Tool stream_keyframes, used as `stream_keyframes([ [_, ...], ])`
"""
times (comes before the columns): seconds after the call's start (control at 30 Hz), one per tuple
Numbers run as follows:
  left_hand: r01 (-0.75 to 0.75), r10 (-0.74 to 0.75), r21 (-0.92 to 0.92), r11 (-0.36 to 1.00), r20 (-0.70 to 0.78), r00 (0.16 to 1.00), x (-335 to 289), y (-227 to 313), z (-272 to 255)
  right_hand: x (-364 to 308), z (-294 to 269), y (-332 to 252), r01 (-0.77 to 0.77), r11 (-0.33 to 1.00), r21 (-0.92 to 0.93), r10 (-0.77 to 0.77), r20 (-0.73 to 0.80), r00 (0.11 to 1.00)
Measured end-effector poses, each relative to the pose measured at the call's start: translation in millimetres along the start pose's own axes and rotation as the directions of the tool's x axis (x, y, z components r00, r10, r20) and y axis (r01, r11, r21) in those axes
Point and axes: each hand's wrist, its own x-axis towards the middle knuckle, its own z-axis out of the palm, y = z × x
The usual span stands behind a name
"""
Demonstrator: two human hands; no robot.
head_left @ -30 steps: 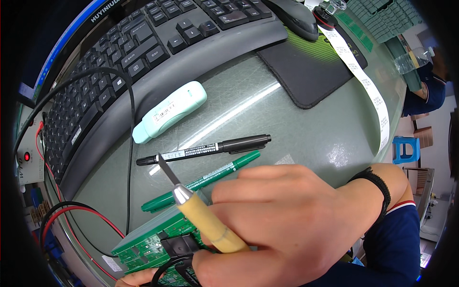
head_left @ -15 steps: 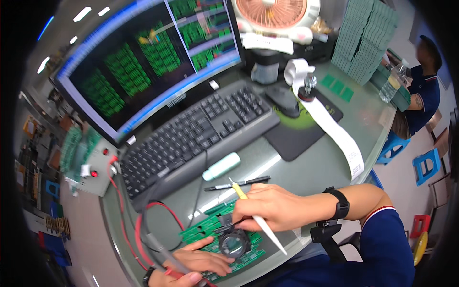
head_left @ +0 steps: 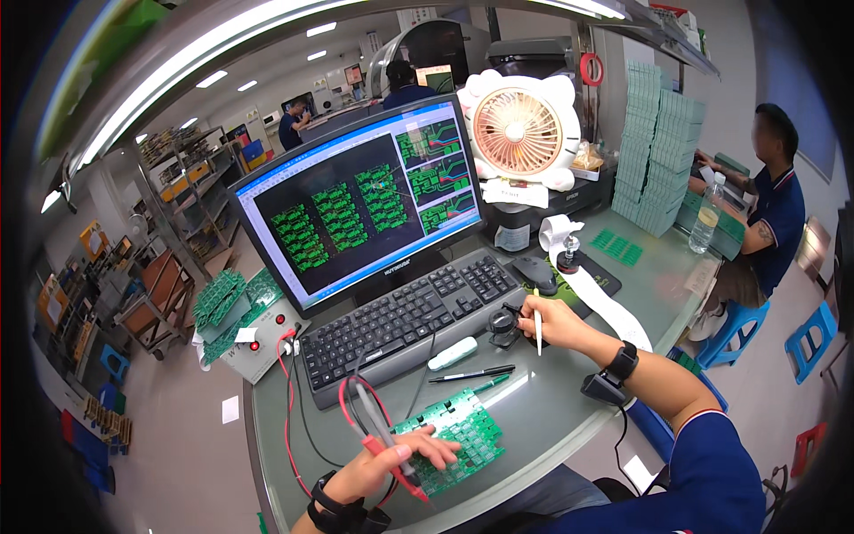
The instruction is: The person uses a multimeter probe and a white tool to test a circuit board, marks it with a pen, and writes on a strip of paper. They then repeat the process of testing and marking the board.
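A green circuit board panel [head_left: 476, 432] lies on the glass-topped desk. The spread fingers of my left hand [head_left: 405, 456] rest on its left part. That hand also grips a pair of test probes [head_left: 398, 469], one red and one dark, with their leads looping up behind. Farther off, my right hand [head_left: 556, 322] holds a slim white-handled tool [head_left: 538, 334] upright. At its fingertips is a black folding magnifier [head_left: 504, 323], low over the desk in front of the keyboard; whether it touches the surface I cannot tell. A black pen [head_left: 472, 374] and a light-green capped tube [head_left: 453, 353] lie between board and keyboard.
Behind the keyboard [head_left: 409, 316] stands a monitor [head_left: 347, 214] with a board layout. A mouse [head_left: 535, 274], paper strip [head_left: 596, 301], fan [head_left: 516, 129] and stacked boards [head_left: 654, 160] are at right. A co-worker [head_left: 772, 196] sits beyond a bottle [head_left: 705, 216].
My right hand has carried the magnifier from over the board away to the front of the keyboard. My left hand stays at the board. The view has tilted up, showing more of the room.
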Motion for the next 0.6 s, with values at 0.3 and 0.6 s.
stream_keyframes([
  [0.3, -0.015, 0.029, 0.033, 0.999, -0.486, 0.874, -18.1, 27.3, 0.5, -30.4, -32.6, -56.1, 0.181, 0.842, -0.509, -0.212, -0.002, 0.977],
  [0.6, 0.409, -0.371, 0.153, 0.899, -0.227, 0.901, 25.3, 50.4, 20.1, -42.3, 40.1, -164.7, -0.071, 0.847, 0.527, -0.315, 0.604, 0.732],
])
